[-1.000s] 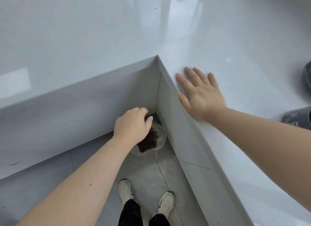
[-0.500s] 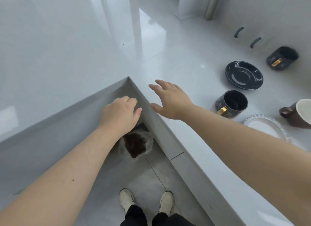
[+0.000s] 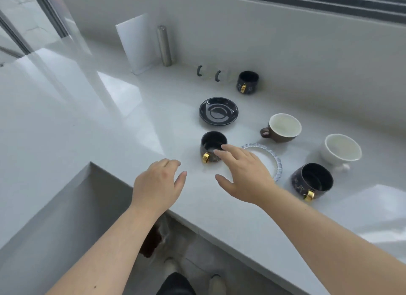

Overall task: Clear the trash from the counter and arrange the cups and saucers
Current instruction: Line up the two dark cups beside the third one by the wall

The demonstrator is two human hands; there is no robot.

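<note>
Pale grey counter (image 3: 123, 141) fills most of the head view, running from the left edge to the lower right, with a grey wall behind it across the top and a dark window frame at the upper right. At the lower centre, below the counter's edge, a bin with a clear liner (image 3: 153, 242) sits on the floor, partly hidden by the left forearm.

Both hands are over the counter near the frame's centre, palms down. The left hand (image 3: 157, 185) comes up from the lower left, fingers loosely curled and thumb out to the right; it is empty. The right hand (image 3: 243, 176) comes in from the lower right, fingers spread and slack, holding nothing; its fingertips (image 3: 222, 150) lie over the near black cup (image 3: 213, 146), though whether they touch it cannot be told.

That cup stands upright, mouth up, its gold handle toward the lower left. Just to its right a white ruffled saucer (image 3: 271, 160) lies flat, partly under the right hand. Above the cup lies a black saucer (image 3: 218, 111), also flat. Right of centre a brown cup (image 3: 283, 127) with a white inside has its handle pointing left. At the right a white cup (image 3: 340, 153) has its handle toward the bottom of the frame. Below it a second black cup (image 3: 313, 180) points its gold handle downward. A third black cup (image 3: 248, 82) stands by the wall, beside two clear glass mugs (image 3: 208, 74) with dark handles.

At upper centre a white board (image 3: 136, 42) leans against the wall next to a metal cylinder (image 3: 164, 45).
</note>
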